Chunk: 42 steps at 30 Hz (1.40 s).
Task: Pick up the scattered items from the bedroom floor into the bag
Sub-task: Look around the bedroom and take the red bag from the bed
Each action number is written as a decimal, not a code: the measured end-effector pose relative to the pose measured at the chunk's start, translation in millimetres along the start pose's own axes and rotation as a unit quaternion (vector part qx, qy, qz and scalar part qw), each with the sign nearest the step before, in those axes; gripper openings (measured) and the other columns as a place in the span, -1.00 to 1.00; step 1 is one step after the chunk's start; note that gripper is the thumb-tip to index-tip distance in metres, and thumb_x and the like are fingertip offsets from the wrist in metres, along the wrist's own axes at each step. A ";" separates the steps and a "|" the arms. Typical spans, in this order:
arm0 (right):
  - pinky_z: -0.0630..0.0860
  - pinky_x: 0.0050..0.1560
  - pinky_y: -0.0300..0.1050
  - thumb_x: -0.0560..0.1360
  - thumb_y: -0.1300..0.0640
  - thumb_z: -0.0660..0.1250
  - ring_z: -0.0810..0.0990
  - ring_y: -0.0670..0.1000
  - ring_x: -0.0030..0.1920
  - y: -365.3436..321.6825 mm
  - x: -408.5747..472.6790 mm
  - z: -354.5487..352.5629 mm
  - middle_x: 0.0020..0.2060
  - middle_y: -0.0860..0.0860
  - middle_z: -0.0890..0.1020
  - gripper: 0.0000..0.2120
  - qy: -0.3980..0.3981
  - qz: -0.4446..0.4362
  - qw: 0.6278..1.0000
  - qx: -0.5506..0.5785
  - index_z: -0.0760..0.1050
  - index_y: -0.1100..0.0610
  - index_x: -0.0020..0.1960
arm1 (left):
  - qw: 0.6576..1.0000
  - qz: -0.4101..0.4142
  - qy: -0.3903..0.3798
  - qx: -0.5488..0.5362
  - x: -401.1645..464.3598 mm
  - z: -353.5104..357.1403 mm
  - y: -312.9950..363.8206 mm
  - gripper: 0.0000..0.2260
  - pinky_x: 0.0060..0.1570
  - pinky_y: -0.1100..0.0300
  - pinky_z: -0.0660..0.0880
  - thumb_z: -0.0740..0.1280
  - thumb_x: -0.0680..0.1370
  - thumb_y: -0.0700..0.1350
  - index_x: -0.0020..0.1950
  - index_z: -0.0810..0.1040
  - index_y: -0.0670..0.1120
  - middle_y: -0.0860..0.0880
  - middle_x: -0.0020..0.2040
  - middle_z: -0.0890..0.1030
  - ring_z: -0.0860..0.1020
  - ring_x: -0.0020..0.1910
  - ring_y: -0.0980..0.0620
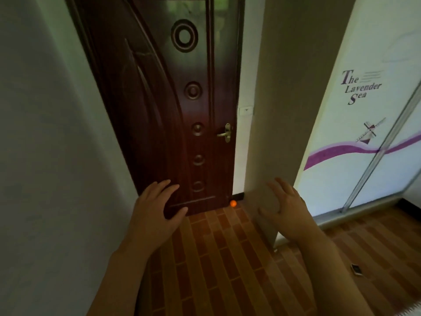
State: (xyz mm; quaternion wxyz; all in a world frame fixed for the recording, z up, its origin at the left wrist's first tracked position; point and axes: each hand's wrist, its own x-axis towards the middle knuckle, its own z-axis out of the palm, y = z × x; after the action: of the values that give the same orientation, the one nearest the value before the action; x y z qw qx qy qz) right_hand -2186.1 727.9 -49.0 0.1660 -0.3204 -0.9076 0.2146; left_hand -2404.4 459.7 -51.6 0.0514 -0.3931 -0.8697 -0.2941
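From the head view, a small glossy orange ball [233, 203] lies on the brick-patterned wood-look floor [227, 258], just beside the bottom corner of a dark carved wooden door [182, 110] with a brass lever handle [225, 133]. A small flat dark card-like item [356, 269] lies on the floor at right. The left hand [157, 208] and right hand [287, 206] reach forward, palms down, fingers spread straight, each grip holding nothing.

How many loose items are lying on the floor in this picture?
2. A small orange ball lies at the bottom right corner of the door. A small flat card-like item lies on the floor at the right. More may lie outside the view.
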 end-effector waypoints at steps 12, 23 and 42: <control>0.27 0.56 0.31 0.52 -0.35 0.34 0.19 0.12 0.64 140.3 49.6 -56.0 0.67 -0.11 0.10 -0.25 0.058 0.153 0.986 0.027 0.20 -0.16 0.63 | 0.986 0.130 -0.100 -0.028 158.3 126.9 121.8 -0.42 0.59 -0.12 0.22 0.34 0.56 0.30 0.56 0.39 0.19 0.17 0.61 0.28 0.11 0.65 0.06; 0.32 0.51 0.31 0.47 -0.33 0.39 0.24 0.16 0.60 234.0 -11.5 -92.4 0.63 0.01 0.22 -0.25 0.165 0.354 0.921 0.005 0.28 -0.13 0.57 | 0.916 0.334 -0.209 -0.077 235.2 235.5 255.9 -0.40 0.52 -0.15 0.36 0.26 0.54 0.37 0.54 0.39 0.19 0.15 0.59 0.33 0.25 0.59 0.04; 0.20 0.60 0.22 0.54 -0.34 0.33 0.16 0.08 0.64 229.4 32.6 -102.7 0.67 -0.07 0.15 -0.26 0.267 0.535 0.798 -0.073 0.22 -0.12 0.63 | 0.790 0.506 -0.277 -0.210 370.5 362.8 358.5 -0.35 0.43 -0.13 0.47 0.19 0.53 0.44 0.53 0.43 0.15 0.08 0.57 0.42 0.36 0.56 -0.02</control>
State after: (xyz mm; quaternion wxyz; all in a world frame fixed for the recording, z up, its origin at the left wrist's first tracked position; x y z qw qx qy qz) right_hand -2048.0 939.5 -69.8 0.2371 -0.8105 -0.5246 0.1084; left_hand -2351.0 1087.8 -61.9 -0.1342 -0.8424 -0.4402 -0.2803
